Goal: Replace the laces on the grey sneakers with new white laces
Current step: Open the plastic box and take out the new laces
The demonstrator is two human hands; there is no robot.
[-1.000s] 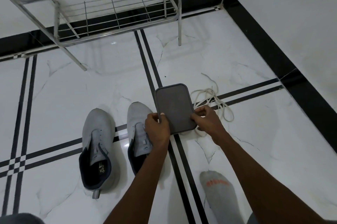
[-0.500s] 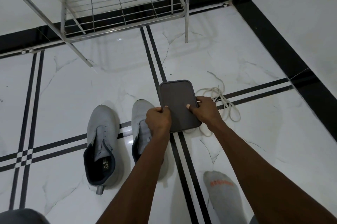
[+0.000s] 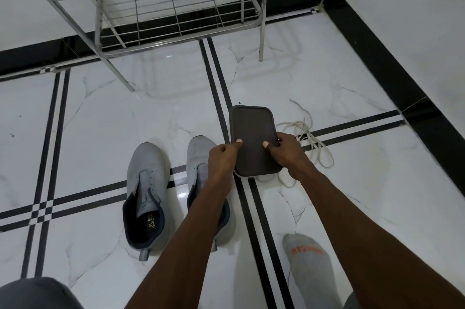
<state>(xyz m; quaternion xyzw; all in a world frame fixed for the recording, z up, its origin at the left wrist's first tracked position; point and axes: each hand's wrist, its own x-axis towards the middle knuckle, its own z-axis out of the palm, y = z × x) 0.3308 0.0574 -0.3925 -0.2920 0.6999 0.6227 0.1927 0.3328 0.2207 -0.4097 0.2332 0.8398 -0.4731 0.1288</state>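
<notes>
Dark lidded box [image 3: 254,141] now gripped w/ both thumbs on top, left hand [image 3: 222,157] & right hand [image 3: 286,151] clamped at near end. Prob. about to be opened. Grey sneakers [image 3: 147,183] left, laceless; laces [image 3: 312,142] right.

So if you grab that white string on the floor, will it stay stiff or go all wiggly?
Probably wiggly. The white lace lies in loose, tangled loops, so it should droop and dangle. It looks thin, so likely very light. One end may trail on the floor.
</notes>
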